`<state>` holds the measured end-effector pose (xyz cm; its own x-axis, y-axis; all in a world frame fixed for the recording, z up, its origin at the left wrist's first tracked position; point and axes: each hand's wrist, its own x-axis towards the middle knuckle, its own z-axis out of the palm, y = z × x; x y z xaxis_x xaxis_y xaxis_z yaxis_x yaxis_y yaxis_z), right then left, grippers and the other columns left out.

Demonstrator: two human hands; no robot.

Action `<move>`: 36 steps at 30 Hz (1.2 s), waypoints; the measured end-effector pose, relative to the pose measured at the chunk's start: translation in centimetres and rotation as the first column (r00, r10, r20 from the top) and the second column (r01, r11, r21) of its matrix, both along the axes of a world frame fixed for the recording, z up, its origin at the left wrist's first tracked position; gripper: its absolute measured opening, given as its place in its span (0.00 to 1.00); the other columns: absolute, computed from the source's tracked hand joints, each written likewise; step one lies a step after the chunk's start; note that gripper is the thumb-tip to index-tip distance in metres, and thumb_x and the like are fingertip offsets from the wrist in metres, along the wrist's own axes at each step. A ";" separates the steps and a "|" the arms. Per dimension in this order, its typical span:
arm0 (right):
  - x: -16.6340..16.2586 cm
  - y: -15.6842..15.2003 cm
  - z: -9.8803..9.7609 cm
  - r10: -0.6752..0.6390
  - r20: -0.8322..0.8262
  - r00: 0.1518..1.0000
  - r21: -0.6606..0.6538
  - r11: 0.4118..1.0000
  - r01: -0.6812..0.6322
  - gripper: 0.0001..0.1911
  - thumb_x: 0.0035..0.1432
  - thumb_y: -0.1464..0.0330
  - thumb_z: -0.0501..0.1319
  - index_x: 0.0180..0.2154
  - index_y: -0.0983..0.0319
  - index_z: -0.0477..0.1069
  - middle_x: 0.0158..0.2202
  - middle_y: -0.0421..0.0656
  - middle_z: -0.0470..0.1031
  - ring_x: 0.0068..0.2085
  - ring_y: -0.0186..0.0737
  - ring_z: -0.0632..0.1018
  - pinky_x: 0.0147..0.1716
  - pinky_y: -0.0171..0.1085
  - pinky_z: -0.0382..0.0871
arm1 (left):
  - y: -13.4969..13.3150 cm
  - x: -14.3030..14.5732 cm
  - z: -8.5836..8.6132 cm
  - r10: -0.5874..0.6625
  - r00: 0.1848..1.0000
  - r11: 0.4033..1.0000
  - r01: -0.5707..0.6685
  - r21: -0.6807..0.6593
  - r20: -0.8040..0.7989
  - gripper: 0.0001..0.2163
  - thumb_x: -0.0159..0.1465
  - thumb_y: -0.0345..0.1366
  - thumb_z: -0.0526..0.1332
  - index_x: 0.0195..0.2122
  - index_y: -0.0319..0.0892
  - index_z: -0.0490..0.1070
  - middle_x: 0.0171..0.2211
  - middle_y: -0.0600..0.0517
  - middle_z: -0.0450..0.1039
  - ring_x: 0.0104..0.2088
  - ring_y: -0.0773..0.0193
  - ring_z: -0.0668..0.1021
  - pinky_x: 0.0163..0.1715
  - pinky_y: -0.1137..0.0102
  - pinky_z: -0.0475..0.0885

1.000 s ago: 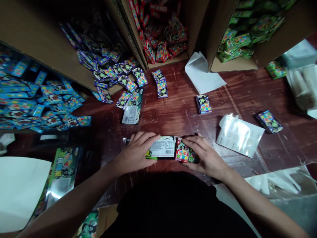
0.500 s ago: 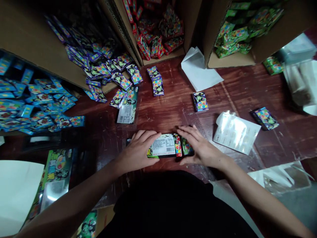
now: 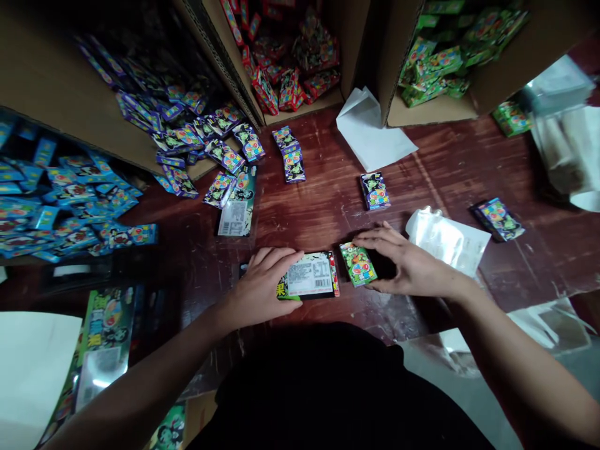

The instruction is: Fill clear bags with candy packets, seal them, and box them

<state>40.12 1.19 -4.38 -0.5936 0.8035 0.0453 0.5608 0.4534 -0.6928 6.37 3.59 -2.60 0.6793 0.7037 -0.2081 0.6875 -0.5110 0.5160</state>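
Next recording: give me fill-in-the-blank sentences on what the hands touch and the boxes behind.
The right hand touches a loose pack coloured ___. The left hand rests on a pouch whose barcode label is ___. The cardboard box between the purple packs and green packs holds ___ packs.
Missing: green; white; red.

A packing workshop: cardboard cartons (image 3: pixel 60 75) (colour-sorted) spilling small packets (image 3: pixel 225 156) onto a table (image 3: pixel 328 206).

The pouch (image 3: pixel 309 278) is partly covered by the left hand (image 3: pixel 260 284); its print cannot be read. Boxes (image 3: pixel 360 50) beyond it are cropped.
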 end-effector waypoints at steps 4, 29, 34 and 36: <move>-1.1 0.3 0.1 -0.054 -0.062 0.997 0.050 0.997 0.057 0.41 0.55 0.56 0.72 0.65 0.59 0.61 0.60 0.53 0.70 0.63 0.55 0.70 0.70 0.65 0.44 | -0.2 0.9 0.4 0.090 0.995 0.996 -0.091 0.001 0.030 0.39 0.55 0.39 0.71 0.66 0.46 0.58 0.62 0.47 0.64 0.60 0.49 0.66 0.62 0.54 0.65; -3.9 -0.8 -2.5 -0.596 -0.392 0.701 -0.426 0.793 0.435 0.19 0.67 0.58 0.62 0.57 0.54 0.68 0.46 0.43 0.74 0.45 0.41 0.76 0.49 0.43 0.74 | 1.1 6.6 -1.7 0.566 0.687 0.738 -0.177 -0.651 0.455 0.28 0.67 0.36 0.62 0.67 0.47 0.54 0.50 0.46 0.75 0.47 0.58 0.79 0.44 0.64 0.77; -5.4 -1.7 -2.1 -0.705 -0.439 0.557 -0.555 0.700 0.449 0.20 0.63 0.56 0.65 0.55 0.54 0.70 0.43 0.42 0.76 0.37 0.37 0.78 0.35 0.37 0.78 | 2.6 5.7 -1.2 0.527 0.725 0.735 -0.127 -0.666 0.444 0.19 0.67 0.37 0.63 0.57 0.45 0.62 0.46 0.48 0.76 0.44 0.60 0.79 0.43 0.66 0.75; -5.3 -1.7 -1.6 -0.677 -0.406 0.614 -0.569 0.713 0.410 0.16 0.64 0.57 0.65 0.52 0.54 0.74 0.44 0.42 0.77 0.38 0.38 0.79 0.37 0.38 0.79 | 2.9 5.6 -1.2 0.515 0.733 0.775 -0.176 -0.607 0.445 0.11 0.69 0.39 0.61 0.51 0.44 0.68 0.49 0.47 0.76 0.49 0.59 0.78 0.50 0.63 0.73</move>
<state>34.77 -0.54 -6.02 -0.0047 0.9830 -0.1836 0.0636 -0.1830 -0.9811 11.93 6.52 -3.82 0.5106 0.8189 -0.2621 0.2548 0.1471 0.9557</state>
